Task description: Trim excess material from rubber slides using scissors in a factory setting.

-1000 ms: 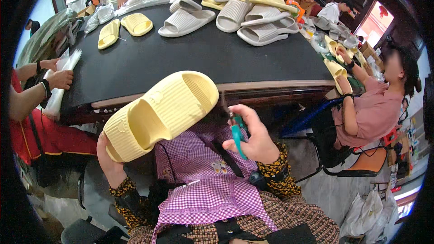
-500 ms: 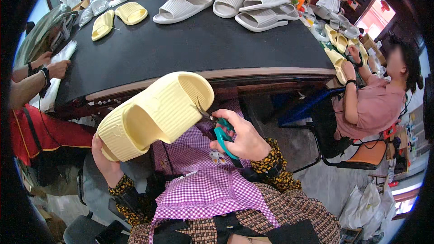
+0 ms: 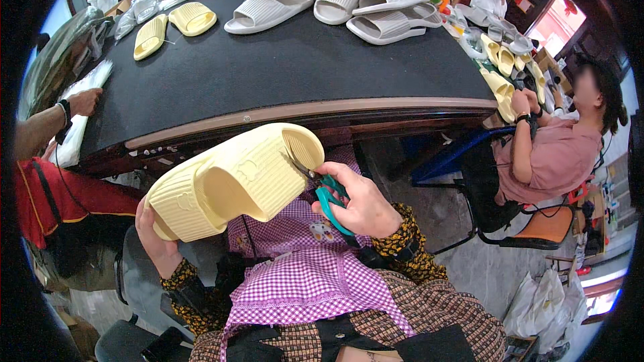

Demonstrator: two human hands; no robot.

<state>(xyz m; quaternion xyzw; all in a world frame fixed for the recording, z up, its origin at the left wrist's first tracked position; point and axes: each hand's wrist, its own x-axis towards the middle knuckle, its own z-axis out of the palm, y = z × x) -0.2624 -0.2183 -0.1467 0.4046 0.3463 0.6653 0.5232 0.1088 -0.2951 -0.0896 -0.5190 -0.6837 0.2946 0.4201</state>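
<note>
A pale yellow ribbed slide sandal [image 3: 231,181] is held over my lap, below the table's front edge. My left hand [image 3: 155,240] grips its heel end from underneath at lower left. My right hand [image 3: 359,201] holds small teal-handled scissors [image 3: 327,194], whose blades touch the sandal's strap edge near the toe end. A purple checked apron [image 3: 305,275] covers my lap under both hands.
The black table [image 3: 282,67] carries several grey and yellow sandals [image 3: 268,10] along its far side. A person in a pink top [image 3: 547,154] sits at right holding yellow sandals. Another person's forearm [image 3: 57,117] rests at the table's left, by clear plastic bags.
The view has drawn closer to the sandal. My right hand brought the scissors up from beside the sandal to its strap edge. My left hand keeps its hold.
</note>
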